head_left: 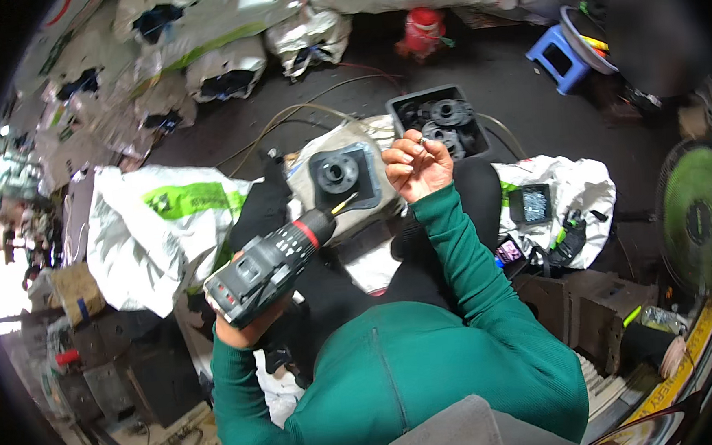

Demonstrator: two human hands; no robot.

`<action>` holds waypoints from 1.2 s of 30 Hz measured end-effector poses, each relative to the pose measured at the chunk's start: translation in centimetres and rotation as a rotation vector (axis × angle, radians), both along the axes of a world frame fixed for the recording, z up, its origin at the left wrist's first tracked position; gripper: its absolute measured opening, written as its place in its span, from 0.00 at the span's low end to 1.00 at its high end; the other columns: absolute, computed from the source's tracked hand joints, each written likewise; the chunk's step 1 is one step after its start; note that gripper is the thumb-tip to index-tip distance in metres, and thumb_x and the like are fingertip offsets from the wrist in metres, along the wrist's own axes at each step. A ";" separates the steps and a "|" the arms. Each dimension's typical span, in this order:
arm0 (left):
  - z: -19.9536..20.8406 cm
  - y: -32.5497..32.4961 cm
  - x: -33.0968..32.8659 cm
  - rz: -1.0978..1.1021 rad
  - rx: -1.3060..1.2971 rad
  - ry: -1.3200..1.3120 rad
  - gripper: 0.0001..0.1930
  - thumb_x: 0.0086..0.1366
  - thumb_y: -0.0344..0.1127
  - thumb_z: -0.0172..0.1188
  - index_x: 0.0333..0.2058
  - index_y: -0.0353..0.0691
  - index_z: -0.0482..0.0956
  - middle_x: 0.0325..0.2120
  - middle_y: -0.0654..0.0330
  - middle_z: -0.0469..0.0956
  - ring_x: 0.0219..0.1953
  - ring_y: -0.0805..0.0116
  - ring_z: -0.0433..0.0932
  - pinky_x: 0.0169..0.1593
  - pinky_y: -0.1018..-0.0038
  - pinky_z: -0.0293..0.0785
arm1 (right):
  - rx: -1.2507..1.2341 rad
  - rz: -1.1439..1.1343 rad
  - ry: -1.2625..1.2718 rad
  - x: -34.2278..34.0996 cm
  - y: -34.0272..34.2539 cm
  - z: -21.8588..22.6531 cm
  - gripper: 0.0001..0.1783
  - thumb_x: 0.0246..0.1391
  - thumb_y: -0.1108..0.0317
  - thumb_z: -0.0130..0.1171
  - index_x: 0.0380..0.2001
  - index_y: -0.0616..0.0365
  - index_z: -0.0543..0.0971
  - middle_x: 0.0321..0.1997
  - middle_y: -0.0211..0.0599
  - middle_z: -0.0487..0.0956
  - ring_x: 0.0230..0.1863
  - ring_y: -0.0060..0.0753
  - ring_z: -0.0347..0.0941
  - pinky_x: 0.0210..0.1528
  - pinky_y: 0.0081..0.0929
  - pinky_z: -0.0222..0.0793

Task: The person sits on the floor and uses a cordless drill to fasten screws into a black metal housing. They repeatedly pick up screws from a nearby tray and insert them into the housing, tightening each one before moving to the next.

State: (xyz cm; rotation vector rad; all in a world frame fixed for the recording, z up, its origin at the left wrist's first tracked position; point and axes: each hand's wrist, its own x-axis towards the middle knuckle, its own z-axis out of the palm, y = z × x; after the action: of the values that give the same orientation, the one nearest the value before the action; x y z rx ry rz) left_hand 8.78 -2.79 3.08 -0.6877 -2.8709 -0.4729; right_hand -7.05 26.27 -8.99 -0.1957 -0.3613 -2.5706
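My left hand [247, 330] is wrapped round the handle of a black and grey cordless drill [255, 271] with a red ring. Its bit [344, 203] points up and right, toward a dark round flanged part [337, 173] with a raised hub. That part lies in a dark square recess [374, 190] on a pale block between my knees. Raised to the right of the block, my right hand [419, 168] has its fingers pinched together. A tiny thing may be at the fingertips, too small to name.
Beyond my right hand, a grey bin [425, 93] holds several similar round parts [450, 112]. A small dark box of screws [532, 204] sits on a white sack [590, 188] at right. Farther right stands a green fan [700, 218]. Another white sack [133, 244] lies left.
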 end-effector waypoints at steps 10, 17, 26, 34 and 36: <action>1.2 -0.8 -0.3 0.091 0.238 -0.142 0.25 0.45 0.33 0.69 0.44 0.39 0.73 0.36 0.58 0.77 0.38 0.63 0.77 0.45 0.69 0.72 | 0.304 0.324 -0.073 3.4 -6.1 -4.7 0.08 0.54 0.73 0.52 0.38 0.56 0.71 0.35 0.31 0.67 0.30 0.19 0.60 0.21 0.11 0.59; 0.2 0.8 -1.8 0.248 0.375 -0.332 0.22 0.44 0.35 0.71 0.40 0.41 0.77 0.35 0.60 0.78 0.37 0.64 0.77 0.43 0.68 0.72 | 0.398 0.365 -0.111 3.4 -6.4 -5.9 0.07 0.55 0.73 0.53 0.38 0.56 0.71 0.39 0.32 0.72 0.34 0.19 0.63 0.21 0.11 0.61; -0.3 1.5 -3.8 0.143 0.201 -0.326 0.22 0.44 0.34 0.70 0.41 0.40 0.75 0.36 0.58 0.78 0.37 0.62 0.77 0.43 0.68 0.72 | 0.595 0.337 -0.088 2.7 -5.4 -6.8 0.07 0.53 0.70 0.55 0.36 0.55 0.73 0.35 0.30 0.74 0.29 0.16 0.67 0.19 0.09 0.59; -0.4 1.6 -4.8 0.053 0.106 -0.313 0.24 0.45 0.33 0.67 0.44 0.38 0.73 0.37 0.55 0.77 0.39 0.57 0.76 0.46 0.67 0.71 | 0.731 0.314 -0.054 2.3 -4.9 -6.7 0.06 0.53 0.70 0.56 0.35 0.56 0.74 0.31 0.30 0.75 0.26 0.14 0.68 0.17 0.09 0.58; -0.5 1.8 -5.1 0.080 0.152 -0.365 0.24 0.45 0.32 0.67 0.43 0.38 0.73 0.38 0.55 0.77 0.39 0.56 0.76 0.46 0.66 0.71 | 0.758 0.316 -0.057 2.3 -4.9 -6.8 0.06 0.53 0.70 0.56 0.35 0.56 0.74 0.31 0.30 0.75 0.26 0.13 0.68 0.17 0.09 0.59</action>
State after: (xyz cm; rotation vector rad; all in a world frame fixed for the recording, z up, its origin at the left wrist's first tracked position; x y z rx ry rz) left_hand 3.70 -1.02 2.59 -0.5027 -3.1341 -0.8769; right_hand -4.77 21.39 -15.76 0.1975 0.5264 -2.2200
